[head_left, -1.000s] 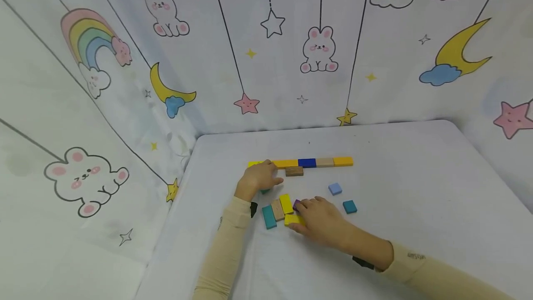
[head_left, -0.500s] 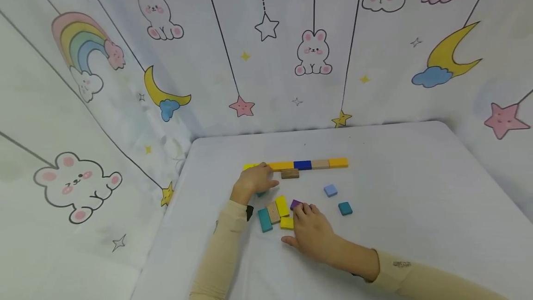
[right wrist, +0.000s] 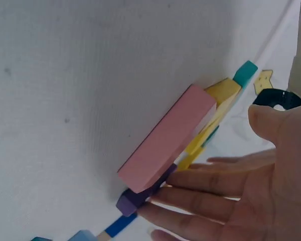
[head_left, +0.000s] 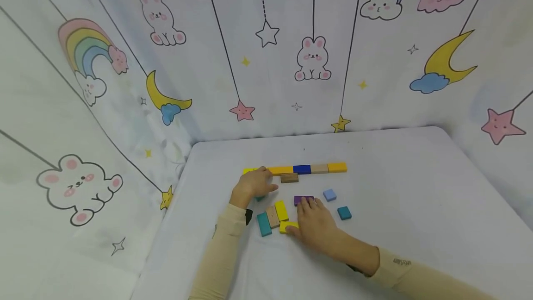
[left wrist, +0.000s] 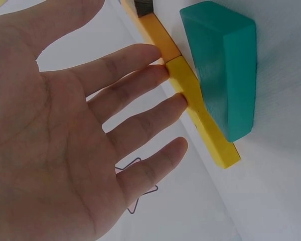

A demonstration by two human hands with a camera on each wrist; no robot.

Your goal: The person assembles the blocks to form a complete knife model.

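Observation:
In the head view my left hand [head_left: 254, 186] is at the left end of a row of wooden blocks. Its fairly straight fingertips touch the yellow block [left wrist: 200, 115] and reach the orange block beside it, seen from the left wrist. A green block [left wrist: 215, 65] lies in front of that hand, partly hidden from the head camera. My right hand [head_left: 317, 221] has its fingers extended against the purple block [head_left: 298, 201], its thumb at a yellow block [head_left: 286, 227]. A pink block [right wrist: 165, 143] shows in the right wrist view; my hand hides it from above.
The row continues right with a blue block [head_left: 301, 169], a tan block [head_left: 319, 169] and an orange block [head_left: 337, 167]. A brown block [head_left: 289, 178] lies before it. Light blue [head_left: 330, 195] and teal [head_left: 344, 213] pieces lie at right; a teal block [head_left: 264, 224] lies at left.
The purple block has turned from a slant to roughly parallel with the row, and more of it shows. My right fingers moved with it. The left hand stays at the row.

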